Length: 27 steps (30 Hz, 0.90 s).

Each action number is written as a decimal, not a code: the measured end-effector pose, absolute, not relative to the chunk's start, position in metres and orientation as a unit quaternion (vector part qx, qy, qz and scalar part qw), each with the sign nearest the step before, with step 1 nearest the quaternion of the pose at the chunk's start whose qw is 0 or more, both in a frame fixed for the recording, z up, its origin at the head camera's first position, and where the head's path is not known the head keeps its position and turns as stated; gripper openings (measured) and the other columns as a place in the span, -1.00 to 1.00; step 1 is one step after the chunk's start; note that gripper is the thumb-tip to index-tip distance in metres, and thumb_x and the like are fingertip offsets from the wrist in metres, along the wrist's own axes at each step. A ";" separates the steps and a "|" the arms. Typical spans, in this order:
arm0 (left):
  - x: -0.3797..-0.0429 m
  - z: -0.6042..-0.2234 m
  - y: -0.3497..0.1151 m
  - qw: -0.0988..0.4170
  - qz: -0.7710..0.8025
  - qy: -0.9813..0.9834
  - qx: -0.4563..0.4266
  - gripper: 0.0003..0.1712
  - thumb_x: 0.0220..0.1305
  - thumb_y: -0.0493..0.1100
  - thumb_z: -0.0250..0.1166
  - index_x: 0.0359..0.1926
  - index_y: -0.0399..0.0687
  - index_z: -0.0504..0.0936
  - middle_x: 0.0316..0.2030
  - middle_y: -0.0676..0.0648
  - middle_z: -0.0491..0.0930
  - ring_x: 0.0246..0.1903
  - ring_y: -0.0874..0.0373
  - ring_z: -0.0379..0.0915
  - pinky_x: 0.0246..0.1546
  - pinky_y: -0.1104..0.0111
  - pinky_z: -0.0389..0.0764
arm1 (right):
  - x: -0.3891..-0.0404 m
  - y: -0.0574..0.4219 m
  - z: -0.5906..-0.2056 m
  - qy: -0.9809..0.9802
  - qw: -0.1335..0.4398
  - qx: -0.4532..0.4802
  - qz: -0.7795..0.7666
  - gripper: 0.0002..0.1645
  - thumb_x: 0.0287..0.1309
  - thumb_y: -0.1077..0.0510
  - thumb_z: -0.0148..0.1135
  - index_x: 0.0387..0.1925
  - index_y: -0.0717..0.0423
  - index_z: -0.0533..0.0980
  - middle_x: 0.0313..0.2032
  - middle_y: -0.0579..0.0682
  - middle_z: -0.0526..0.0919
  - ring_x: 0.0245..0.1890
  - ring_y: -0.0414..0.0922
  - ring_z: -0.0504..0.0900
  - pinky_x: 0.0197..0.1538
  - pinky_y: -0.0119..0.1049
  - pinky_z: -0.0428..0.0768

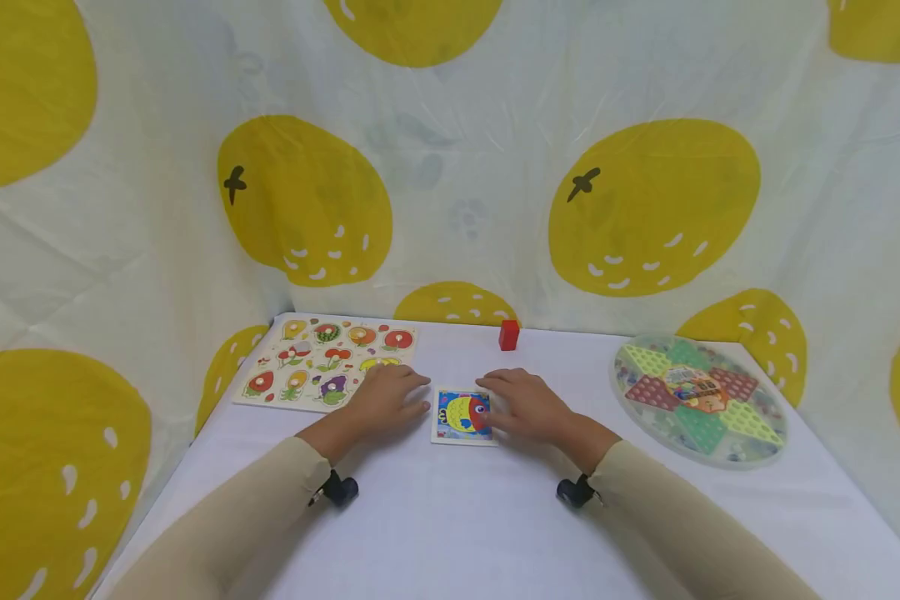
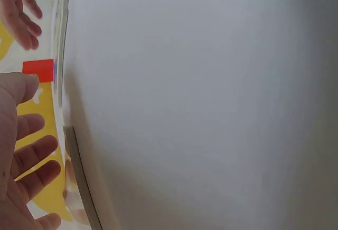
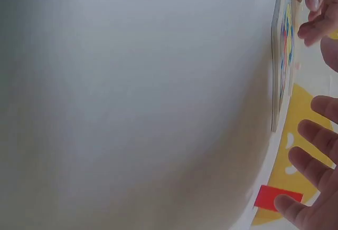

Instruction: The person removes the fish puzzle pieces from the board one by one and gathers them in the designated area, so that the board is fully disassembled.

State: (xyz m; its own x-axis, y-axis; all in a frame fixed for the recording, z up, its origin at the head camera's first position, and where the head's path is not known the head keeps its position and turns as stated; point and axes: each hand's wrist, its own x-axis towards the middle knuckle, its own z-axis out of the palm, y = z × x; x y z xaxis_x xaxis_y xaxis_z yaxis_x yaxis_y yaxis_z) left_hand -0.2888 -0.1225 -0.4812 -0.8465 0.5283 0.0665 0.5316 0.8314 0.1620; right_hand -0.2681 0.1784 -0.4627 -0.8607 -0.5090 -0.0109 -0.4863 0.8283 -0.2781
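Note:
A small square fish puzzle [image 1: 459, 413], yellow and red on blue with a pale rim, lies flat on the white table between the two hands. My left hand [image 1: 387, 402] hovers at its left with fingers spread and nothing in them; the left wrist view shows the same loose fingers [image 2: 35, 165]. On the other side is my right hand [image 1: 528, 406], its thumb overlapping the puzzle's right edge in the head view. From the right wrist, the fingers [image 3: 315, 135] look relaxed and hold nothing, and the puzzle [image 3: 283, 56] appears edge-on. Whether the right thumb touches it, I cannot tell.
A wooden fruit peg puzzle [image 1: 307, 367] lies at the back left, partly behind the left hand. Near the back edge stands a red block [image 1: 508, 335]. To the right is a round clear case [image 1: 622, 392] with a star-patterned board. A fruit-print curtain [image 1: 465, 167] hangs behind.

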 end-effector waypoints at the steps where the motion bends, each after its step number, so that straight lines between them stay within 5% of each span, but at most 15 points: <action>1: -0.290 -0.482 -0.121 0.012 -0.086 -0.956 -0.279 -0.40 0.48 0.26 0.31 0.41 0.18 0.63 0.24 0.04 0.65 0.30 0.06 0.49 0.38 -0.02 0.40 | -0.269 0.176 -0.463 0.955 0.044 -0.259 -0.136 -0.15 0.30 -0.28 0.43 0.53 -0.13 0.47 0.46 -0.02 0.50 0.49 0.08 0.39 0.43 0.24 0.40; 17: -0.301 -0.484 -0.094 -0.004 -0.121 -0.951 -0.283 -0.54 0.49 0.16 0.36 0.29 0.15 0.72 0.14 0.04 0.68 0.19 0.05 0.54 0.27 0.05 0.49 | -0.282 0.153 -0.473 0.940 0.063 -0.302 -0.143 -0.53 0.39 -0.10 0.41 0.27 -0.15 0.70 0.30 -0.12 0.62 0.36 -0.01 0.49 0.34 0.04 0.53; 27: -0.299 -0.476 -0.079 -0.034 -0.104 -0.960 -0.257 -0.60 0.47 0.16 0.40 0.20 0.17 0.78 -0.03 0.10 0.68 0.04 0.10 0.53 0.16 0.10 0.51 | -0.290 0.155 -0.467 0.928 0.112 -0.331 -0.129 -0.56 0.39 -0.07 0.42 0.25 -0.20 0.71 0.34 -0.17 0.61 0.38 -0.06 0.46 0.34 -0.02 0.53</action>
